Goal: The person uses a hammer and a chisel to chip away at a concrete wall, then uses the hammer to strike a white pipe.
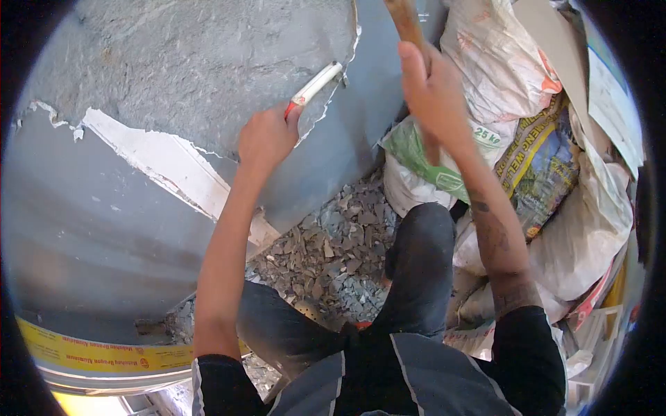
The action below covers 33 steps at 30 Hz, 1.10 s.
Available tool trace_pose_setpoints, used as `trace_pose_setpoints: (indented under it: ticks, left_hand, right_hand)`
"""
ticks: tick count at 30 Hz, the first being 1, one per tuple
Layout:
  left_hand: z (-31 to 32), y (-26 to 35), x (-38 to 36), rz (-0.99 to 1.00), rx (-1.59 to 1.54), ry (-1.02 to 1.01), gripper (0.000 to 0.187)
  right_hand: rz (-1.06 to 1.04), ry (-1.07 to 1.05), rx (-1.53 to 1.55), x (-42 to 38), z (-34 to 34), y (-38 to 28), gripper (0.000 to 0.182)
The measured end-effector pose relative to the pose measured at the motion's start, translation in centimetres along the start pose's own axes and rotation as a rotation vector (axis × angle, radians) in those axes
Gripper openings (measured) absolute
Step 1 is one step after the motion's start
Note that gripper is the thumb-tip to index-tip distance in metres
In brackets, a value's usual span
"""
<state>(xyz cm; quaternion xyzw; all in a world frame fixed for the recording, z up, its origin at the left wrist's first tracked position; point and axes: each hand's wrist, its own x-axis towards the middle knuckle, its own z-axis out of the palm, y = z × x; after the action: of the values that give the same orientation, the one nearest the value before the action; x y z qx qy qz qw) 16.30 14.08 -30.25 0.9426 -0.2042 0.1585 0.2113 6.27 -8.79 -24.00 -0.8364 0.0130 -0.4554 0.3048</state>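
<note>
My left hand (267, 135) grips a white chisel with a red collar (316, 87), its tip set against the grey wall (159, 69) at the edge of the plaster layer. My right hand (427, 76) is raised and closed around a wooden handle (406, 21) that runs out of the top of the view; its head is hidden. A patch of bare rough concrete shows where plaster is gone, with a torn white strip (166, 163) along its lower edge.
Chips of broken plaster (326, 256) litter the floor between my knees and the wall. Stacked sacks (527, 159), one marked 25 kg, crowd the right side. A yellow printed band (97, 353) runs along the lower left.
</note>
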Motion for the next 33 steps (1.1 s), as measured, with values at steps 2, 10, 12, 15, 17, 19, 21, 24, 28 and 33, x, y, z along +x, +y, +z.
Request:
trace_pose_setpoints:
  ticks: [2, 10, 12, 15, 17, 19, 21, 24, 28, 33]
  left_hand:
    - [-0.2, 0.4, -0.1, 0.029, 0.036, 0.031, 0.036]
    - [0.6, 0.5, 0.0, 0.057, 0.138, -0.006, 0.035]
    - [0.9, 0.5, 0.0, 0.06, 0.136, -0.025, 0.034]
    - [0.7, 0.6, 0.1, 0.079, 0.157, -0.015, 0.033]
    - [0.5, 0.6, 0.1, 0.083, 0.139, 0.013, 0.033]
    - [0.6, 0.6, -0.3, 0.079, 0.161, 0.004, 0.034]
    - [0.5, 0.7, 0.2, 0.068, 0.177, 0.013, 0.035]
    - [1.0, 0.3, 0.3, 0.043, 0.174, -0.017, 0.036]
    - [0.7, 0.6, 0.2, 0.07, 0.176, -0.007, 0.037]
    - [0.1, 1.0, 0.3, 0.064, 0.183, 0.035, 0.037]
  right_hand:
    - [-0.046, -0.133, -0.152, -2.0, 2.6, 5.3, 0.062]
    - [0.228, -0.388, -0.085, -0.8, -3.6, 1.5, 0.056]
    - [0.269, -0.167, 0.133, -0.2, -4.3, -0.7, 0.057]
    - [0.077, 0.007, -0.036, -0.9, 1.5, 5.4, 0.058]
    - [-0.062, 0.075, -0.218, -0.8, 2.3, 6.1, 0.058]
    - [0.277, -0.528, -0.184, -0.3, 0.7, 4.5, 0.058]
    - [0.195, -0.448, -0.204, 1.6, -1.9, 2.5, 0.058]
    - [0.059, -0.168, -0.06, 1.8, -3.2, 0.0, 0.054]
    - [-0.223, 0.322, -0.249, -0.1, 2.5, 5.1, 0.051]
    - [0.093, -0.403, -0.179, -0.4, 0.0, 4.5, 0.052]
